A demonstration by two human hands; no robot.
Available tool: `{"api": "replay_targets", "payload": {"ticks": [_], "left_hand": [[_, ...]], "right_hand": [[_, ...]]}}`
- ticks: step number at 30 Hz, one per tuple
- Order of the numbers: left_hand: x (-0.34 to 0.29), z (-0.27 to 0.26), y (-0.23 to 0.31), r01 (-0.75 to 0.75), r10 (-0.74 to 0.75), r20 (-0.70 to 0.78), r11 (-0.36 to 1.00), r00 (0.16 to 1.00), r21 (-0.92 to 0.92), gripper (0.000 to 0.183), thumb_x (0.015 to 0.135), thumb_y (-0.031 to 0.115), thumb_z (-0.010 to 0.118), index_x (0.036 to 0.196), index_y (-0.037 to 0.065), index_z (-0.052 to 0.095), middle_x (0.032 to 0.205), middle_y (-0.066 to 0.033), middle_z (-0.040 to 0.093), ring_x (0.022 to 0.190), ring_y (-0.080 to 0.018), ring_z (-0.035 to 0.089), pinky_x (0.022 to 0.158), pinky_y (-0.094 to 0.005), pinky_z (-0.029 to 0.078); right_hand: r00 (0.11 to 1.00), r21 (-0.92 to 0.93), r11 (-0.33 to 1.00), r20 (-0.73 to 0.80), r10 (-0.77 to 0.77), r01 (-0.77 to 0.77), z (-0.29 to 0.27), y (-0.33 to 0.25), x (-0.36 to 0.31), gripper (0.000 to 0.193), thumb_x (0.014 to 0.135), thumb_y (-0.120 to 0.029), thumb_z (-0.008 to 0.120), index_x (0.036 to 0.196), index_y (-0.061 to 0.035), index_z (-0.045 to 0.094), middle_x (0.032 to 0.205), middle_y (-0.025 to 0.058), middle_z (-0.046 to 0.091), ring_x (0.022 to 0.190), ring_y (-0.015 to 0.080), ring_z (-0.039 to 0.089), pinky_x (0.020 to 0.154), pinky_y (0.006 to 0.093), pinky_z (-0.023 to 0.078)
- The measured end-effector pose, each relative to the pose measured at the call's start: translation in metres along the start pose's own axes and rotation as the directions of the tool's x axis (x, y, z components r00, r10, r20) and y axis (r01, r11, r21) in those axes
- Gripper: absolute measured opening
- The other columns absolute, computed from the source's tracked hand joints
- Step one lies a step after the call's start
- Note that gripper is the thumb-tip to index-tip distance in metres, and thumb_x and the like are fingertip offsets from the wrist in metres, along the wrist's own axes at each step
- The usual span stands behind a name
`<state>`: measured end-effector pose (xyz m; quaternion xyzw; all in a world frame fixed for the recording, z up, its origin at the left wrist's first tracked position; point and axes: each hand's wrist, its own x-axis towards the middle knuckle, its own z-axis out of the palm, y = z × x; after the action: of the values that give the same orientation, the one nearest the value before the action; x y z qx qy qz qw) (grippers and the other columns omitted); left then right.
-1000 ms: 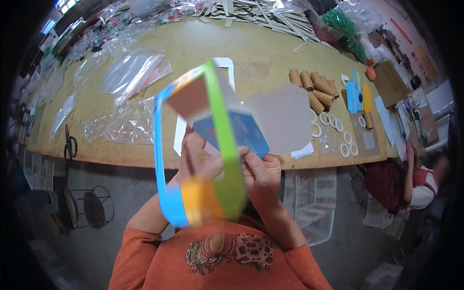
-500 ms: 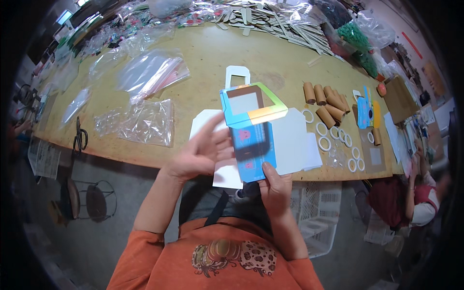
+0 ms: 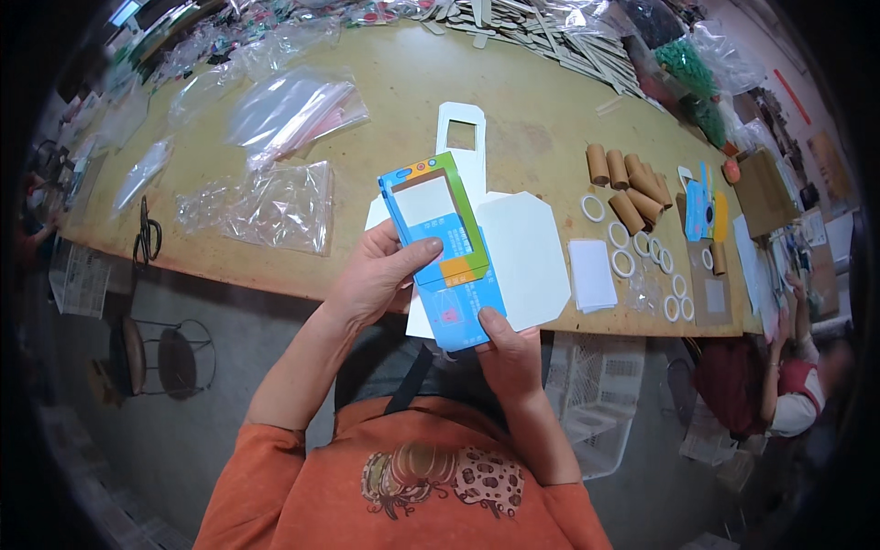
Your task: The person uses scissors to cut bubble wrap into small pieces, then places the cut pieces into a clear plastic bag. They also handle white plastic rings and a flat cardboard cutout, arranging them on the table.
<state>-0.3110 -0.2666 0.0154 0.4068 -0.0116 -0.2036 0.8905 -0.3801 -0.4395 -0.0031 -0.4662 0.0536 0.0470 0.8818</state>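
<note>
A printed blue cardboard piece (image 3: 469,307) with a green-and-orange bordered window panel (image 3: 474,234) lies tilted in front of me. The panel is folded down nearly flat over the blue part. My left hand (image 3: 371,275) grips its left side, thumb pressed on the face and the other fingers mostly hidden beneath. At the lower right corner, my right hand (image 3: 511,356) pinches the blue card between thumb and fingers. Beneath lie white die-cut cards (image 3: 522,257) with wide flaps and a handle-like top (image 3: 461,112) with a rectangular hole.
Right of the cards are a white paper stack (image 3: 593,275), white rings (image 3: 622,265), brown cardboard tubes (image 3: 627,211) and a blue-and-yellow card toy (image 3: 704,215). Clear bags (image 3: 284,206) and black scissors (image 3: 145,240) lie left. Flat sticks (image 3: 559,46) are heaped behind. Another person (image 3: 779,394) sits at right.
The window panel has gone from standing raised to folded down nearly flat. My left hand has closed from spread fingers to a grip with its thumb on the card.
</note>
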Motion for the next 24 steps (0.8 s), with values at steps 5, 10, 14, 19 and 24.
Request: {"api": "replay_targets", "payload": {"ticks": [5, 10, 14, 19, 24], "left_hand": [[-0.007, 0.008, -0.006, -0.063, 0.070, -0.056, 0.990, 0.996, 0.124, 0.033, 0.089, 0.004, 0.062, 0.121, 0.001, 0.055, 0.112, -0.0111, 0.065, 0.098, -0.0182, 0.065, 0.085, -0.0346, 0.056], [-0.002, -0.005, 0.008, -0.040, 0.035, 0.056, 0.995, 0.998, 0.087, 0.039, 0.087, 0.006, 0.065, 0.125, 0.002, 0.054, 0.115, -0.0119, 0.065, 0.102, -0.0197, 0.064, 0.089, -0.0376, 0.055], [-0.005, -0.002, 0.015, 0.071, -0.111, 0.167, 0.970, 0.980, 0.231, 0.045, 0.088, 0.006, 0.064, 0.130, 0.000, 0.050, 0.119, -0.0103, 0.062, 0.106, -0.0174, 0.062, 0.092, -0.0332, 0.051], [-0.011, 0.004, 0.008, 0.017, -0.109, 0.202, 0.911, 0.973, 0.411, 0.042, 0.089, 0.007, 0.062, 0.129, -0.002, 0.050, 0.115, -0.0090, 0.063, 0.102, -0.0135, 0.061, 0.088, -0.0290, 0.052], [-0.012, -0.004, -0.007, -0.088, -0.031, 0.229, 0.867, 0.973, 0.491, 0.043, 0.084, 0.013, 0.063, 0.124, 0.000, 0.052, 0.106, -0.0074, 0.062, 0.094, -0.0108, 0.057, 0.083, -0.0286, 0.049]], "right_hand": [[0.996, 0.094, 0.992, 0.050, 0.078, -0.082, 0.010, 0.000, -0.001, 0.046, 0.092, -0.024, 0.052, 0.129, 0.0017, 0.045, 0.120, 0.0124, 0.056, 0.110, 0.0220, 0.056, 0.099, 0.0388, 0.043], [0.940, 0.391, 0.908, 0.342, 0.008, -0.150, -0.044, 0.007, 0.000, 0.074, 0.087, -0.057, 0.056, 0.139, -0.0062, 0.039, 0.136, 0.0119, 0.048, 0.122, 0.0270, 0.049, 0.104, 0.0443, 0.038], [0.899, 0.456, 0.836, 0.428, 0.093, -0.304, -0.056, -0.024, 0.004, 0.097, 0.077, -0.068, 0.062, 0.146, -0.0083, 0.031, 0.146, 0.0117, 0.039, 0.133, 0.0283, 0.040, 0.110, 0.0460, 0.033], [0.877, 0.112, 0.902, 0.310, 0.367, -0.417, -0.067, -0.038, 0.014, 0.076, 0.081, -0.021, 0.074, 0.142, 0.0000, 0.033, 0.137, 0.0142, 0.049, 0.125, 0.0263, 0.050, 0.104, 0.0399, 0.041], [0.862, -0.115, 0.898, 0.252, 0.439, -0.424, -0.042, -0.036, 0.017, 0.069, 0.074, -0.004, 0.074, 0.136, 0.0006, 0.042, 0.128, 0.0126, 0.057, 0.117, 0.0254, 0.056, 0.099, 0.0387, 0.046]]}}
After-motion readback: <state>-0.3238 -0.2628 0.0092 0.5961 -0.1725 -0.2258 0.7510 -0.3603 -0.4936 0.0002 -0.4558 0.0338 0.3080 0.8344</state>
